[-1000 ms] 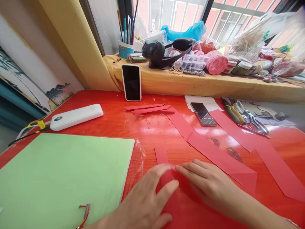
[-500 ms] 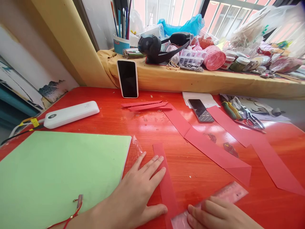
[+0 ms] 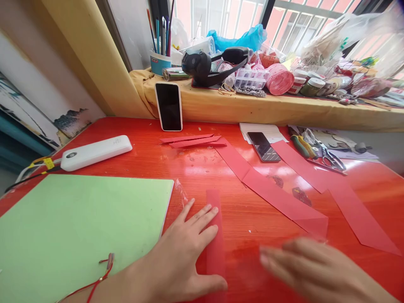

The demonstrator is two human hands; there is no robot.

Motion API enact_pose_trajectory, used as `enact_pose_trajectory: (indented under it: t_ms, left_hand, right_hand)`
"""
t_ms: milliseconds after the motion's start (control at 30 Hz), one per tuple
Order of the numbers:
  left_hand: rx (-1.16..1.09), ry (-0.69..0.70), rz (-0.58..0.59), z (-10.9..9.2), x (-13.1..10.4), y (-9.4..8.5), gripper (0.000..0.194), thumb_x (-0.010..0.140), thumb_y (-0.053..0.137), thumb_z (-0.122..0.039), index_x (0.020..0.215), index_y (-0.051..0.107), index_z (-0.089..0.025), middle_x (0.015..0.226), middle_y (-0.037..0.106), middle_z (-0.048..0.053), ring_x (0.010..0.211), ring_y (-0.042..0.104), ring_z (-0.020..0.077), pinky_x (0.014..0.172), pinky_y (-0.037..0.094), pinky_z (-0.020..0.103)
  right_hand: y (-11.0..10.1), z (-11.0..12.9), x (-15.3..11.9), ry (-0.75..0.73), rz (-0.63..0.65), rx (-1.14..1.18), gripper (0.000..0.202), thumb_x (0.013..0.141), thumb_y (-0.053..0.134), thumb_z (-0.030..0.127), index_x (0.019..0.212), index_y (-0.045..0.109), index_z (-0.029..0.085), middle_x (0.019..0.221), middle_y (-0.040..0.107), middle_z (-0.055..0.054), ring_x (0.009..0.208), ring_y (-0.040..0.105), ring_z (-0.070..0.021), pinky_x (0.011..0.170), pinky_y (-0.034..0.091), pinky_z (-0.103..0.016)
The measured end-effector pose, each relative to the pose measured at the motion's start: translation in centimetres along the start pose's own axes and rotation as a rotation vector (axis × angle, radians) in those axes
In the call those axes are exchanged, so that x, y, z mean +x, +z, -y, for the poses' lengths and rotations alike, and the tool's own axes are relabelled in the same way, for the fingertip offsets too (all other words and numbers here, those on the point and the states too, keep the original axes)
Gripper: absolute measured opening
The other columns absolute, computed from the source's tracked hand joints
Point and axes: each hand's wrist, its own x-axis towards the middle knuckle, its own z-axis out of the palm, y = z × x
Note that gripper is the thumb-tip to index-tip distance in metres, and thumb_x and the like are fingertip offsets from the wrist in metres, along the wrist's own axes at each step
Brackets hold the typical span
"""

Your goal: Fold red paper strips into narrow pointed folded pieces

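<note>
The left hand (image 3: 186, 248) lies flat, fingers and thumb spread, tips pressed on a red paper strip (image 3: 213, 248) at its 3 o'clock; the thumb covers part of the strip, whose lower end fades out toward 6 o'clock. Farther out at 3 o'clock, the right hand (image 3: 309, 265) is blurred, half-curled; whether it grips anything I cannot tell. Toward 10 o'clock, marks on a white device (image 3: 96, 153) and a yellow cable tag (image 3: 48, 163) are illegible.

A narrow, straight-sided strip of plain red paper (image 3: 215, 248) lies flat on the red counter (image 3: 240, 206), its length running front to back, near end indistinct.
</note>
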Motion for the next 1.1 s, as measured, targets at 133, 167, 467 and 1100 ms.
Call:
enact_pose_trajectory:
  t_ms: [133, 167, 467, 1100]
  left_hand:
    - [0.026, 0.099, -0.085, -0.5, -0.5, 0.7, 0.074, 0.077, 0.072, -0.069, 0.122, 0.065, -0.01, 0.15, 0.045, 0.022, 0.14, 0.04, 0.0402, 0.114, 0.03, 0.067]
    - [0.072, 0.115, -0.132, -0.7, -0.8, 1.1, 0.073, 0.078, 0.07, -0.071, 0.118, 0.066, -0.01, 0.15, 0.043, 0.023, 0.141, 0.04, 0.0406, 0.113, 0.034, 0.065]
    - [0.273, 0.106, -0.25, -1.7, -1.7, 3.1, 0.046, 0.083, 0.077, -0.048, 0.117, 0.063, -0.019, 0.133, 0.064, 0.014, 0.119, 0.062, 0.0328, 0.098, 0.052, 0.049]
    - [0.271, 0.228, -0.564, -0.9, -1.1, 2.9, 0.033, 0.098, 0.033, -0.002, 0.114, 0.06, -0.013, 0.095, 0.07, 0.006, 0.081, 0.065, 0.0228, 0.075, 0.052, 0.036]
  right_hand:
    - [1.3, -4.5, 2.8, 0.138, -0.128, -0.322, 0.045, 0.096, 0.036, 0.0, 0.136, 0.056, 0.01, 0.114, 0.073, -0.014, 0.09, 0.068, -0.0245, 0.072, 0.058, -0.037]
    - [2.2, -5.5, 3.4, 0.189, -0.101, -0.375, 0.047, 0.093, 0.034, -0.004, 0.131, 0.059, 0.007, 0.112, 0.072, -0.016, 0.09, 0.068, -0.0259, 0.069, 0.057, -0.038]
    - [3.9, -5.1, 6.8, 0.152, 0.056, -0.289, 0.038, 0.098, 0.048, 0.015, 0.135, 0.058, 0.012, 0.135, 0.063, -0.016, 0.117, 0.061, -0.0295, 0.09, 0.054, -0.045]
    - [4.4, -0.1, 1.0, 0.19, -0.154, 0.069, 0.028, 0.101, 0.043, 0.012, 0.119, 0.063, 0.019, 0.097, 0.067, -0.008, 0.082, 0.06, -0.0189, 0.074, 0.053, -0.032]
